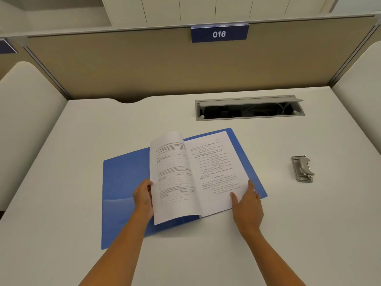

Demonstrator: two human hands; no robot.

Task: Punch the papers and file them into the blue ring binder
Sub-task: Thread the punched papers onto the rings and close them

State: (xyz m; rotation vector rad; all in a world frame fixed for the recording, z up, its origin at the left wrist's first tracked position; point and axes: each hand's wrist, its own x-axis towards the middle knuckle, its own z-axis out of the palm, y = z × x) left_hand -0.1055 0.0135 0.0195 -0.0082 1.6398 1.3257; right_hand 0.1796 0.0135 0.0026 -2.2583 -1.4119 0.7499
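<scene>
Our left hand point(142, 196) curls around the lifted sheet's point(173, 178) edge; our right hand point(247, 203), fingers spread, presses the papers point(216, 172) in the open blue binder point(123, 182).

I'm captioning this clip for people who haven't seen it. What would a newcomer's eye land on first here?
First, the open blue ring binder at the middle of the white desk, printed papers lying in it. The left hand lifts one sheet by its edge while the right hand presses flat on the page beside it. To the right sits a metal hole punch, apart from the binder; a blue 016 sign hangs on the partition behind.
</scene>
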